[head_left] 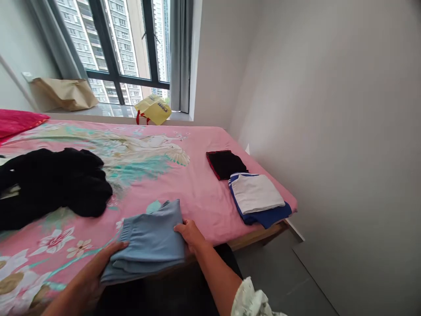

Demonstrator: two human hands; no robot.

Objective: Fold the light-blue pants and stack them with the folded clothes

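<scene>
Left hand (pixel 95 267) cups the near edge of a folded light-blue garment (pixel 148 241) at the side of the pink floral bed (pixel 158 193), can't tell if it grips; right hand (pixel 190 235) lies open, fingers spread on the garment's other side. Further along the bed sit a folded black garment (pixel 225 164) and a folded white-and-blue stack (pixel 256 195), neatly squared, while a black clothing heap (pixel 55 184) stays loose and unfolded on the left.

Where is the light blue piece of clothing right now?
In the head view, the folded light blue garment lies at the near edge of the pink bed, between the person's left hand and right hand.
</scene>
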